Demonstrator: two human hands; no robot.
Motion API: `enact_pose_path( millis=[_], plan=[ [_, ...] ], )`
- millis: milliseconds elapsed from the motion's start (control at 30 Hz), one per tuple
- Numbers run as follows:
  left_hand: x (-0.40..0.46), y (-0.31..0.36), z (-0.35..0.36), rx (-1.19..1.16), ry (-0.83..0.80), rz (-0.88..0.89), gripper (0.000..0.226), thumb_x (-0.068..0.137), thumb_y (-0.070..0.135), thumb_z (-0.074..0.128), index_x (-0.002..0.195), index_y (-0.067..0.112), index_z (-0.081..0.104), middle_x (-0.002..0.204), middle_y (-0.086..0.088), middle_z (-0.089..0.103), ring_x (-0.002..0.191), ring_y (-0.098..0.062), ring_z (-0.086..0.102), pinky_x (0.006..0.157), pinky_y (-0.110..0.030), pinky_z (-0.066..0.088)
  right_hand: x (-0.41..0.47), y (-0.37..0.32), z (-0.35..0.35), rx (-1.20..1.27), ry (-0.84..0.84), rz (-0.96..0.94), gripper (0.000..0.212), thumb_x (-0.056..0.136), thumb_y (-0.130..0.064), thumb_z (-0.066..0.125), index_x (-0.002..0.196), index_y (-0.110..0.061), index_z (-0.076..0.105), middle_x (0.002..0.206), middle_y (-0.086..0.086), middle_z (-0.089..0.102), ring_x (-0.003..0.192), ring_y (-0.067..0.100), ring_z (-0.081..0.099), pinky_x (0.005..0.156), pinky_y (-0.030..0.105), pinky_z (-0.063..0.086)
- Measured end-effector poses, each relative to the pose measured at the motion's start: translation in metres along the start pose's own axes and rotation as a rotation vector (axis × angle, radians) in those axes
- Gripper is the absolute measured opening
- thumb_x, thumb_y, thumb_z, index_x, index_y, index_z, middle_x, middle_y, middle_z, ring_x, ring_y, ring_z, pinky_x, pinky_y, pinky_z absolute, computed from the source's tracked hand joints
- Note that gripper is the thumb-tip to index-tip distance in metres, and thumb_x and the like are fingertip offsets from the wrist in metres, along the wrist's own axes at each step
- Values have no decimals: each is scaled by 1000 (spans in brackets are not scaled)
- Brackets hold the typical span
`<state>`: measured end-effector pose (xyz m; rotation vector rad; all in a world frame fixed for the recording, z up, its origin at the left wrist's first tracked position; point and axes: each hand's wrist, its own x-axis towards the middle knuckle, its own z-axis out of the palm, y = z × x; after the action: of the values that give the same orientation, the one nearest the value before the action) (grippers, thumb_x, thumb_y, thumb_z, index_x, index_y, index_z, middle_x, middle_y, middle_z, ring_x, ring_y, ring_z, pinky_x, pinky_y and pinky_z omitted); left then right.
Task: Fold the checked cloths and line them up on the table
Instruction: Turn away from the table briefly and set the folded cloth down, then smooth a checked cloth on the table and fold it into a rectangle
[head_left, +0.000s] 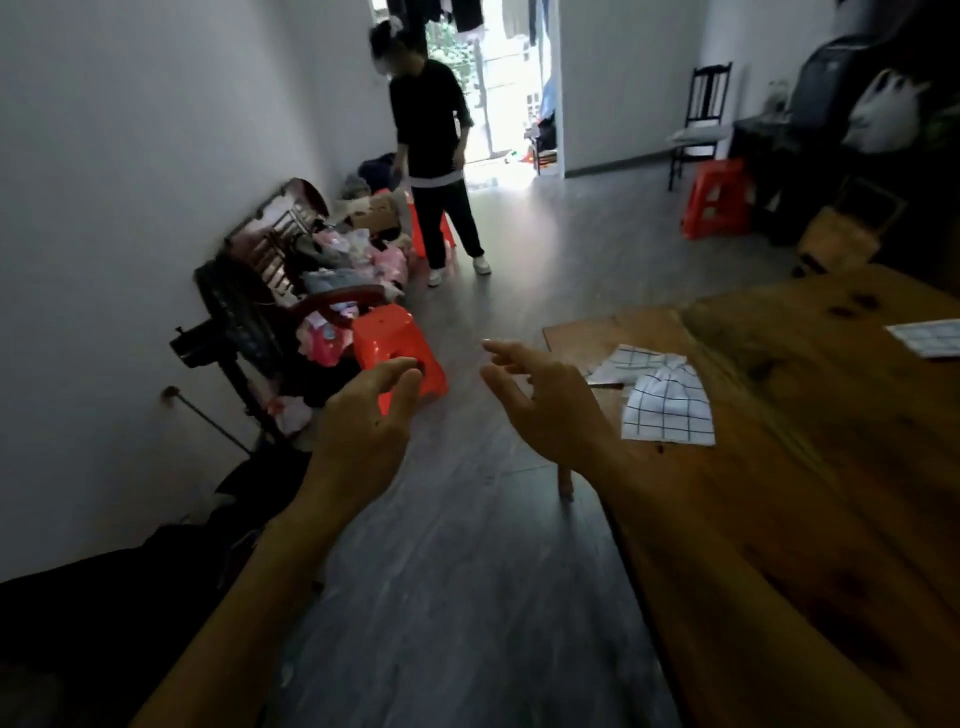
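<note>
A white cloth with dark checks (667, 404) lies crumpled near the left end of the wooden table (810, 467). Behind it lies a second checked cloth (631, 358), partly covered by the first. A third checked cloth (930, 336) lies flat at the right edge of the view, cut off by the frame. My right hand (540, 400) hovers just left of the table's corner, fingers spread, holding nothing. My left hand (363, 421) is raised over the floor farther left, fingers curved and apart, empty.
A red plastic stool (395, 343) stands on the grey floor beyond my left hand. A wooden bench (291, 270) piled with clothes runs along the left wall. A person in black (441, 150) stands farther down the room. Another red stool (719, 200) and a dark chair (701, 114) stand at the right.
</note>
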<state>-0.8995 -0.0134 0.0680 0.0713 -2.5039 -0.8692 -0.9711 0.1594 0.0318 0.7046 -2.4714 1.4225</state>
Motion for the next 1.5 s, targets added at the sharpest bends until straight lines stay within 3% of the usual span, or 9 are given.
enact_pose_path(
  millis=[167,267,367,533,700,900,1033,1267,1500],
  plan=[
    [62,-29,57,-122,-153,68,31,97,31,48,120,16,63,116,1,65,102,-7,58,77,-8,37,31,47,2,-53,97,156,40,97,-36,53,133,-19,56,123,4,65,106,12,61,91,33,53],
    [103,-51,85,-198,-235,112,33,97,33,47,121,17,62,118,0,65,106,-13,60,87,-24,45,53,70,12,-91,141,237,40,97,-37,52,132,-20,56,124,4,65,106,13,62,90,39,55],
    [142,-71,108,-279,-303,179,31,98,30,47,121,16,62,118,-1,65,106,-15,60,89,-33,48,76,86,24,-152,207,341,38,97,-37,51,133,-24,55,128,0,62,106,7,58,89,28,52],
    [208,-93,143,-335,-428,277,29,100,25,43,113,9,64,98,-4,65,84,-11,57,63,-9,38,109,98,36,-193,327,536,39,98,-39,49,134,-26,54,131,-4,59,107,4,55,84,17,42],
    [260,-94,199,-429,-553,378,24,100,30,40,82,26,55,71,10,53,65,-10,55,58,-17,38,127,130,32,-285,403,661,38,98,-40,50,133,-26,54,132,-5,59,110,3,54,94,26,46],
    [295,-82,290,-493,-737,425,29,97,39,34,81,21,52,69,10,47,63,-9,48,62,-31,39,131,201,18,-357,502,823,40,98,-37,50,136,-24,53,131,-2,59,114,8,55,94,24,45],
    [306,-70,362,-409,-843,391,39,98,35,40,96,-1,57,94,-23,61,89,-37,58,77,-49,50,133,270,14,-347,498,926,42,99,-38,48,138,-25,49,137,-3,55,121,9,51,96,22,40],
    [324,-63,469,-241,-1012,457,35,101,31,40,124,12,58,123,0,62,109,-3,52,93,-23,43,154,374,21,-319,396,1101,54,97,-45,50,145,-25,38,150,-2,40,137,14,36,109,32,33],
    [344,-74,526,-256,-1136,407,32,100,28,42,126,15,57,123,3,62,111,-4,54,92,-18,39,173,436,50,-335,442,1335,81,91,-43,60,152,-23,11,160,4,16,146,22,17,115,42,25]
  ],
)
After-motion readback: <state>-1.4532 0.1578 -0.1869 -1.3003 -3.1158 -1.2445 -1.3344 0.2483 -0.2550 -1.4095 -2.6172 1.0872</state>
